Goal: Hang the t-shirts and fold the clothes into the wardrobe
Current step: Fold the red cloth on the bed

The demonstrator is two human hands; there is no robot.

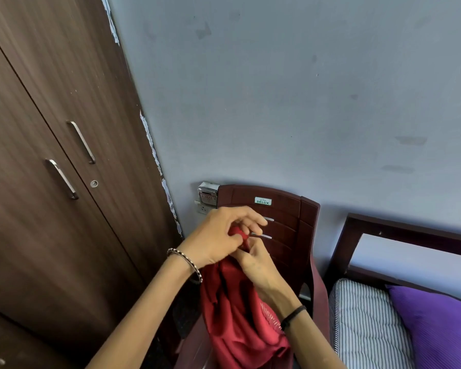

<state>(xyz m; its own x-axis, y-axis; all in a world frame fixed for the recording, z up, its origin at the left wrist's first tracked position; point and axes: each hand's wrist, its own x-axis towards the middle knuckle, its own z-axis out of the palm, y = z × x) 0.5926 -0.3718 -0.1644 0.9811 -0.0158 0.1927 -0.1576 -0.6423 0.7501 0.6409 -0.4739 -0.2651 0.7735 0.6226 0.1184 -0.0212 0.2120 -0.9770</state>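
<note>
**Left hand (221, 235) and right hand (256, 262) gripping a soft red fabric garment (237, 320)**

Both hands are pinching the bunched top of the garment, fingers curling into the cloth, the 2 hands touching each other. The rest is hanging down in front of a dark maroon plastic chair (285, 209). A brown wood-grain wardrobe (51, 102) is standing to the left of the chair, its 2 doors shut.

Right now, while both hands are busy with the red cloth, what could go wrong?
1. The left hand and right hand both grip the red garment at its top, while the wardrobe doors are shut; freeing one hand to open them may let it slip.
2. The garment hangs bunched in front of the chair, so its loose folds might snag there.
</note>
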